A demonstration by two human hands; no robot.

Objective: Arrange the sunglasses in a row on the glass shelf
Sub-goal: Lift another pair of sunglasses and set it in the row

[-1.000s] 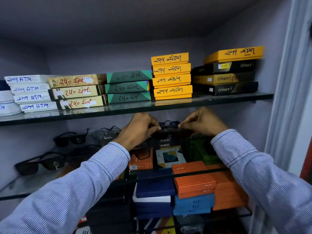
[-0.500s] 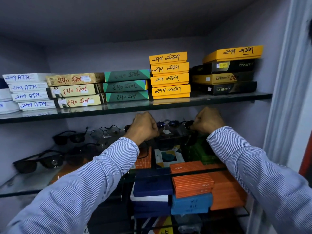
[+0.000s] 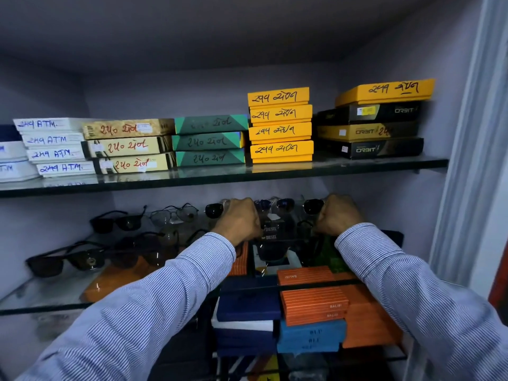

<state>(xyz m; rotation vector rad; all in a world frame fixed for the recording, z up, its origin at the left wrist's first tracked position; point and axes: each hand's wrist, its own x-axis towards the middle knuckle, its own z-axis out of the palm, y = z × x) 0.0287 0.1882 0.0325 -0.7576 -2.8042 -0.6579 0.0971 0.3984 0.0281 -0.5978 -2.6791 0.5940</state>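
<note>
My left hand [image 3: 242,221] and my right hand [image 3: 336,215] reach deep over the middle glass shelf [image 3: 41,307], fingers curled on the two ends of a dark pair of sunglasses [image 3: 270,251] that spans the gap between them. Behind the hands, a back row of dark-lensed sunglasses [image 3: 275,206] stands against the wall. Further left are a black pair [image 3: 118,222] and a thin-rimmed clear pair [image 3: 176,215]. Near the front left lie two more dark pairs [image 3: 66,261], [image 3: 143,243]. My hands hide part of the back row.
The upper glass shelf [image 3: 275,174] just above my hands carries stacks of white, beige, green, yellow and black boxes. Below the middle shelf, orange boxes [image 3: 313,303] and blue boxes [image 3: 247,309] show through the glass. A white cabinet frame [image 3: 467,188] borders the right.
Both hands have pushed further back into the shelf with the dark pair, from the middle of the shelf toward the back row, and have spread apart.
</note>
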